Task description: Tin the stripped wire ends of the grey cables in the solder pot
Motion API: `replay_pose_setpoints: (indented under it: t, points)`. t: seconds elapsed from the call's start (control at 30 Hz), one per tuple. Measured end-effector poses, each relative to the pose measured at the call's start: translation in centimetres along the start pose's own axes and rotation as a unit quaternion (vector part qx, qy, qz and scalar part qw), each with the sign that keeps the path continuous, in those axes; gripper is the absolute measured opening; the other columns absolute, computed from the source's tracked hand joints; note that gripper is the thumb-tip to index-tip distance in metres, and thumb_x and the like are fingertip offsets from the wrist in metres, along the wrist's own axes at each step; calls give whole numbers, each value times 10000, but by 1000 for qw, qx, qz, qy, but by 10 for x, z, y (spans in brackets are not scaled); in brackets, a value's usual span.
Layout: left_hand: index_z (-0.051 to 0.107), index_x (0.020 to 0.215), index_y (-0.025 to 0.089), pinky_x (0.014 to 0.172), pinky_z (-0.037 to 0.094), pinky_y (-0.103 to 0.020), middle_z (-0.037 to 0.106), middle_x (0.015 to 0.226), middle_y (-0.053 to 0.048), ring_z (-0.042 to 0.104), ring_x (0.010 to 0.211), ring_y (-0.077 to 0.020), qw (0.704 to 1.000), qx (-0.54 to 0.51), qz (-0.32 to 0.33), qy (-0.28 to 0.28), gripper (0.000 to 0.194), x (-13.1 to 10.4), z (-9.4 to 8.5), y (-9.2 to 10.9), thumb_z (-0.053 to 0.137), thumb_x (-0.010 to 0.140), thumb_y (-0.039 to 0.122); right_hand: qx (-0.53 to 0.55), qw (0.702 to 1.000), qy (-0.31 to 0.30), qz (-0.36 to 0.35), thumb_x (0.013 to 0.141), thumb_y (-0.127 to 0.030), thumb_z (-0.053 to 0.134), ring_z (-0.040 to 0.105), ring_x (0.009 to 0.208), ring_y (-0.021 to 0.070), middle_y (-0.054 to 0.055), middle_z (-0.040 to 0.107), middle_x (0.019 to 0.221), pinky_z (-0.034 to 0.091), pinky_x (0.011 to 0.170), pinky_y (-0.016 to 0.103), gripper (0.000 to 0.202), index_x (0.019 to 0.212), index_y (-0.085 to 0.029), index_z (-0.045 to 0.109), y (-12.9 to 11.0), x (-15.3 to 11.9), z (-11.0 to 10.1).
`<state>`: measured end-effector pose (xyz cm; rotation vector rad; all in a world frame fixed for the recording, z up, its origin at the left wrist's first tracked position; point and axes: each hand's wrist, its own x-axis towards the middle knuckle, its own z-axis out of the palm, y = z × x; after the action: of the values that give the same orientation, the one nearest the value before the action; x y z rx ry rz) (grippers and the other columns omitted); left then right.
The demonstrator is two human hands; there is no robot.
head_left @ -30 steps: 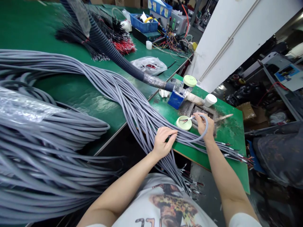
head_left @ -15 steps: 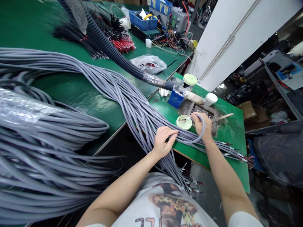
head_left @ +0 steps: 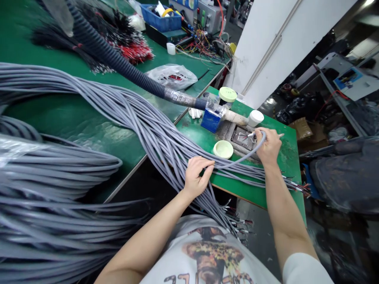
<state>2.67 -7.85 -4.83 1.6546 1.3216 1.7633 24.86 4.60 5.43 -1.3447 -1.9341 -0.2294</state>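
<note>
A curved grey cable (head_left: 248, 156) is gripped near its end by my right hand (head_left: 269, 146). Its thin stripped wires (head_left: 245, 136) reach over a rectangular solder pot (head_left: 240, 142) set in the green bench; whether they touch the surface I cannot tell. A light stick (head_left: 281, 135) pokes out beyond the same hand. My left hand (head_left: 197, 176) is closed with thumb and fingers around cable at the edge of the long grey cable bundle (head_left: 166, 136). A pale green dish (head_left: 223, 150) sits between the hands.
An extraction hose (head_left: 118, 59) runs to a blue box (head_left: 211, 119) and pipe beside the pot. A white cup (head_left: 256, 117) and green-lidded jar (head_left: 227, 94) stand behind. More coiled cables (head_left: 59, 169) lie left. A white pillar (head_left: 266, 51) rises beyond the bench.
My right hand has moved away and to the right, carrying the cable's wire end from the pale green dish to the solder pot. My left hand has stayed at the bundle.
</note>
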Motion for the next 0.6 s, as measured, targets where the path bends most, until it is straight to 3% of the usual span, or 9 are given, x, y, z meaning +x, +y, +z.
replay_pose_setpoints:
  t: [0.23, 0.6]
  points:
    - [674, 963, 214, 884, 466, -397, 717, 847, -29, 637, 856, -183, 999, 16, 43, 13, 149, 0, 0, 0, 608, 836, 171, -87, 993, -53, 51, 934, -369, 457, 566, 846, 224, 68, 691, 836, 355, 766, 324, 303, 889, -205, 708, 40, 8, 20]
    - [675, 945, 202, 909, 474, -423, 709, 818, -30, 636, 843, -183, 997, 46, 58, 11, 130, -2, 0, -3, 604, 837, 186, -99, 983, -120, 100, 935, -296, 438, 538, 880, 234, 78, 688, 865, 304, 759, 313, 278, 931, -197, 698, 43, 14, 27]
